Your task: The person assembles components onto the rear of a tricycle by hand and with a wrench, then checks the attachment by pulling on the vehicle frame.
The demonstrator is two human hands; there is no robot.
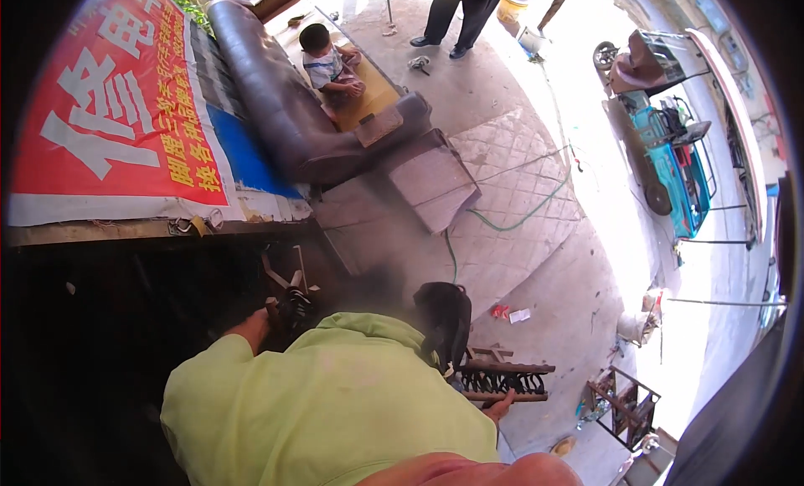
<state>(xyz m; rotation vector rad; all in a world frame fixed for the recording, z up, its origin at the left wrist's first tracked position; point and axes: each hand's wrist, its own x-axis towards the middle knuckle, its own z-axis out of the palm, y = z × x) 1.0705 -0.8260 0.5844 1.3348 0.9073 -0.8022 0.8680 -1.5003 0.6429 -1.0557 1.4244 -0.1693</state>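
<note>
My left hand [254, 328] is closed on the end of a dark metal frame [295, 302], with curled bars and a few pale prongs. Much of that frame sits in shadow. Lower right, my right hand [500, 407] grips the lower rail of a rusty metal frame [505, 382], whose two parallel bars hold a row of dark loops. My yellow-green shirt fills the middle, and a dark blur lies just beyond it. Black cloth [444, 314] hangs between the shirt and the right-hand frame.
A brown leather sofa [276, 100] borders a seated person [325, 65]; another person [463, 17] stands beyond. A red banner [109, 92] covers a surface at left. A green hose [523, 222] crosses the paving. At right are a teal three-wheeler [682, 180] and a rusty stand [624, 408].
</note>
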